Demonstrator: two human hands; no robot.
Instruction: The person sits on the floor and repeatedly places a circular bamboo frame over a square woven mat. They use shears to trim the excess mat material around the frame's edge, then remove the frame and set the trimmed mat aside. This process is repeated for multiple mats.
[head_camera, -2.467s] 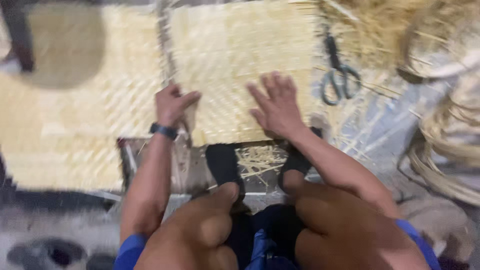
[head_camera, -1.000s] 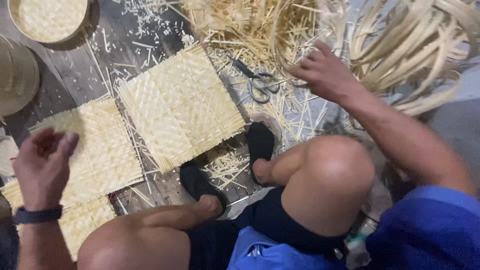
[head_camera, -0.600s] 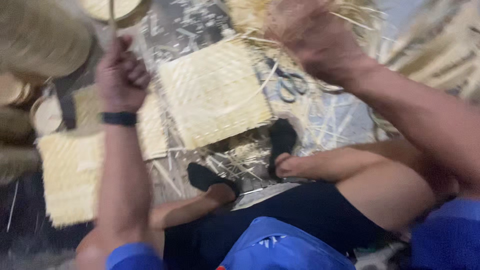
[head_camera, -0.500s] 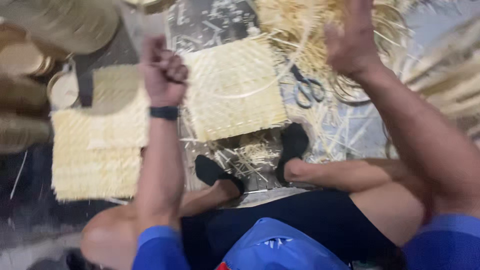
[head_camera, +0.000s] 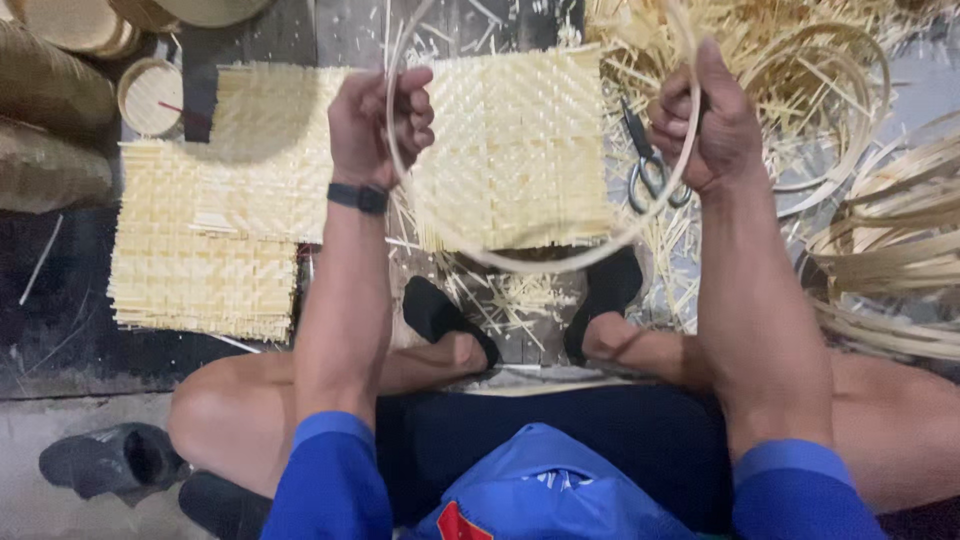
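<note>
Head view: the left hand (head_camera: 380, 125) is curled into a fist around the left side of a thin, pale bamboo hoop (head_camera: 540, 262), and the right hand (head_camera: 705, 125) is wrapped around its right side, thumb pointing up along the strip. The hoop hangs between the two fists, its lower arc sagging toward the person's black-socked feet (head_camera: 450, 322); its top runs out of the picture.

Inside the ring, beneath it on the floor, lies a square woven mat of pale bamboo strips (head_camera: 520, 150). Its near edge is frayed, with loose splinters scattered just below. The space between the fists is open; only the mat lies under it.

Outward of the left fist, two more woven bamboo mats (head_camera: 200, 240) lie flat, overlapping each other, their far corner touching the central mat. Beyond them, at the upper left, sits a small round woven basket (head_camera: 150, 95) with a red stick lying in it, beside a stack of round woven trays (head_camera: 70, 20).

Just under the right fist, grey metal scissors (head_camera: 645, 165) lie on a heap of straw-coloured bamboo shavings (head_camera: 760, 40). Further right, bundles of curved bamboo strips (head_camera: 890, 270) crowd the floor close to the right forearm. A dark shoe (head_camera: 110, 460) rests near the left knee.
</note>
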